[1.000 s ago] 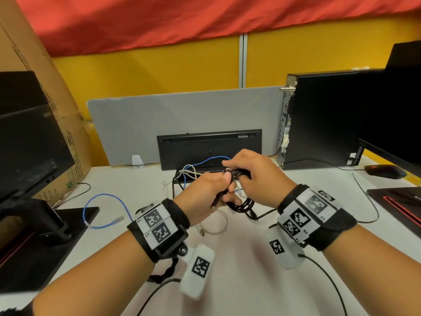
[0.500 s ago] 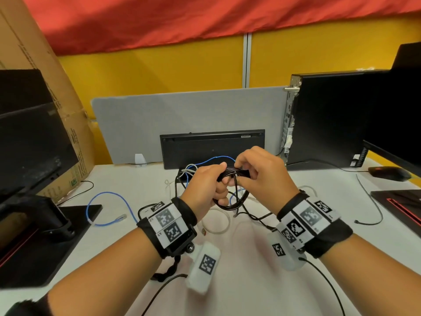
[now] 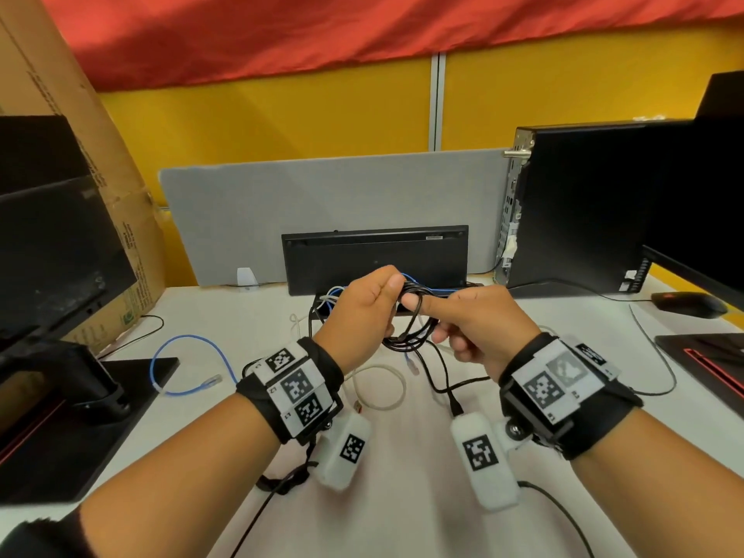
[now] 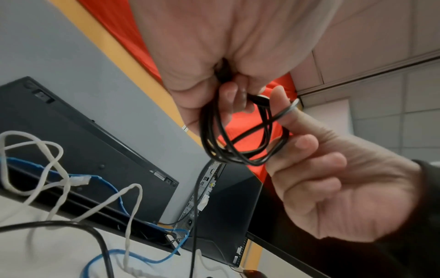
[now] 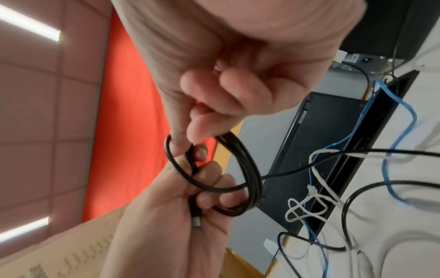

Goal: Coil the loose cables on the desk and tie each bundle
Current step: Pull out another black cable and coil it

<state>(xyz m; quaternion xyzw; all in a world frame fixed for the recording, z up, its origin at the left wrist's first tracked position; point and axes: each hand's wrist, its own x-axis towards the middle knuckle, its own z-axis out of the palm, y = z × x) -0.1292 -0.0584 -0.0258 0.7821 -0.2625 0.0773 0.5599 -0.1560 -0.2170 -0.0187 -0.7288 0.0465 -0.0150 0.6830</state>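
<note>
Hands meet above the bench (image 3: 402, 497), both on the black coil (image 3: 410, 332). The left hand (image 3: 358, 308) is clamped on the top of the coil, fingers curled round the gathered turns with a metal-tipped plug poking out below them in the right wrist view. The right hand (image 3: 479, 328) pinches one strand, which loops over its forefinger, the other fingers folded loosely. A black tail (image 3: 443, 380) runs down from the coil to the bench.

Judging from this, the bundle is wound but not yet tied, and that is where it could slip. If the left hand eases while the right works the strand round, the turns may spring apart and need winding again. The tail lies among the white cable (image 3: 382, 388) and blue cable (image 3: 181, 368) on the bench; pulling it in quickly could drag those along or snag its plug on them. A wrap drawn too loosely would probably leave the coil sagging open once set down.
</note>
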